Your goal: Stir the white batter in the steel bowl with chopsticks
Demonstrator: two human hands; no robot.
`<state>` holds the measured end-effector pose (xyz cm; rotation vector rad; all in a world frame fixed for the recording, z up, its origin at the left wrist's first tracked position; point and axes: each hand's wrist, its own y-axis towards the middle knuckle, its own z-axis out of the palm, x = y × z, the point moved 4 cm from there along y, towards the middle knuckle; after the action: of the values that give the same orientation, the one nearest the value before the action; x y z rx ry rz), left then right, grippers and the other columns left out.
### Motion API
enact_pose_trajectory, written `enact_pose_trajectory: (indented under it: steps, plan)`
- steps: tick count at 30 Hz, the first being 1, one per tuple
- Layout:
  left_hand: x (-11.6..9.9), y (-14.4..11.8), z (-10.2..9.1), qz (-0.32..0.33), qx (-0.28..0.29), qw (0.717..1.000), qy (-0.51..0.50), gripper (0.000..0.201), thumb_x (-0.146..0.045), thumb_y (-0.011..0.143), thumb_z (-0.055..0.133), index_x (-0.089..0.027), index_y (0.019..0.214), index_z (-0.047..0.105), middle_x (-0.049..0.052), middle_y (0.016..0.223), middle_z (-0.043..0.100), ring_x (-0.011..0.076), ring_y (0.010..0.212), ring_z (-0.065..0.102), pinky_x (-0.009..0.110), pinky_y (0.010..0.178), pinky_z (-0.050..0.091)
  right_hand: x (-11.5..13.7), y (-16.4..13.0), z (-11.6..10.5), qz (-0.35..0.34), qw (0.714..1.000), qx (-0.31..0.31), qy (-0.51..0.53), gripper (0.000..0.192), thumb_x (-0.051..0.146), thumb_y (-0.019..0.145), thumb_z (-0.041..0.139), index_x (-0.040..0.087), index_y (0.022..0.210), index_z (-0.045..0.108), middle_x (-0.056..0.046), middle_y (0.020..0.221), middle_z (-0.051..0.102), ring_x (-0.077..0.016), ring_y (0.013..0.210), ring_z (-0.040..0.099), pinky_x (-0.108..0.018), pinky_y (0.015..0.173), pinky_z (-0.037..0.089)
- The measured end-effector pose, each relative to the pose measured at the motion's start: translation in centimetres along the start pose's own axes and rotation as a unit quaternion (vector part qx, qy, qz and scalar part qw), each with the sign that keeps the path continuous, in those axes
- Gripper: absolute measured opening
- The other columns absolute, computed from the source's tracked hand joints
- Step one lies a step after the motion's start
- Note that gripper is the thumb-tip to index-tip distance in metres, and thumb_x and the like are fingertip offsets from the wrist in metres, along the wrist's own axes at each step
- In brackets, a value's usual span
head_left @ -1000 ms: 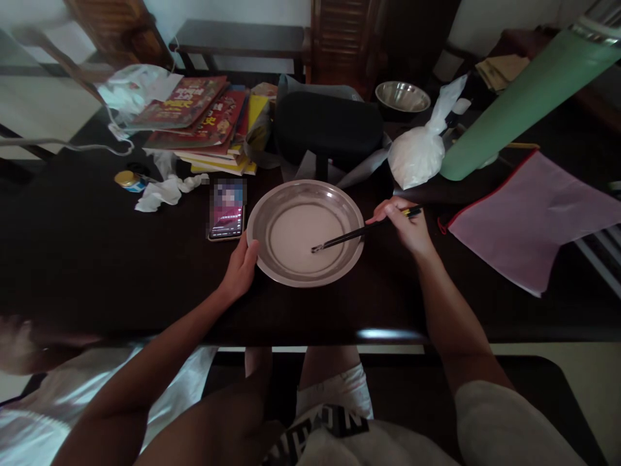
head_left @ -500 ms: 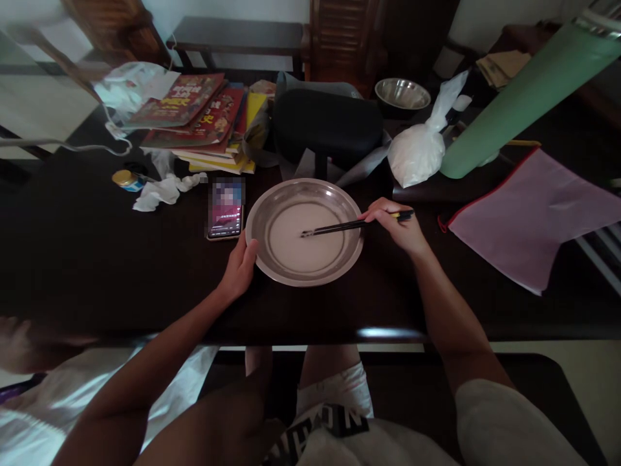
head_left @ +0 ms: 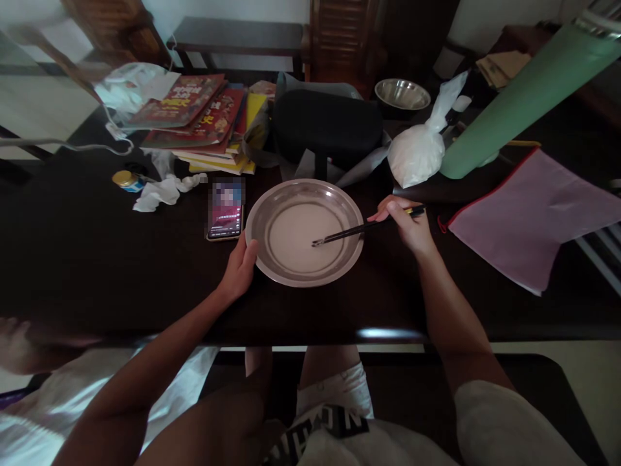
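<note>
Stirring was judged to be the step in hand: in the shallow metal basin [head_left: 258, 226], placed on the dark counter [head_left: 97, 272] before the body, pale contents [head_left: 295, 236] were met by the tips of dark chopsticks [head_left: 352, 231], though how deep they were dipped could not be told. The basin's left rim was gripped by the left hand [head_left: 239, 266], with the thumb laid over the edge and the fingers partly hidden beneath. The chopsticks were held slanting down by the right hand [head_left: 405, 223], its fingers curled around their upper part beyond the right rim. For another sweep, a steady left grip and low tips would be called for, lest the contents be slopped. Just left of the basin a lit phone [head_left: 226, 210] was laid; behind, a black case [head_left: 327, 123] and a knotted bag [head_left: 416, 160] were seen.
</note>
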<state>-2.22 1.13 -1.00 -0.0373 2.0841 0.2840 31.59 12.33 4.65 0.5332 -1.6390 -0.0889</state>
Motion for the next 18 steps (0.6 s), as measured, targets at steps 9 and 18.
enact_pose_trajectory:
  steps: [9, 18]
  plan:
    - [0.06, -0.03, 0.04, -0.007, 0.001, 1.0, -0.009, 0.079, -0.076, 0.097, 0.036, -0.014, 0.141, 0.059, 0.018, 0.133, 0.069, 0.0333, 0.122, 0.064, 0.049, 0.109, 0.05, -0.05, -0.02, 0.0, -0.001, 1.0, -0.007, -0.007, 0.041, 0.06, 0.091, 0.066, 0.026, 0.069, 0.076, 0.0, 0.07, 0.073, -0.0177, 0.071, 0.074, -0.037, 0.075, 0.06]
    - [0.09, 0.02, 0.02, -0.004, 0.001, 1.0, -0.004, 0.076, -0.074, 0.099, 0.036, -0.014, 0.139, 0.06, 0.017, 0.13, 0.07, 0.0327, 0.122, 0.065, 0.048, 0.108, 0.051, 0.05, 0.1, 0.09, -0.012, 1.0, 0.001, -0.011, 0.038, 0.058, 0.091, 0.069, 0.026, 0.071, 0.076, -0.001, 0.073, 0.075, -0.0186, 0.075, 0.076, -0.037, 0.076, 0.06]
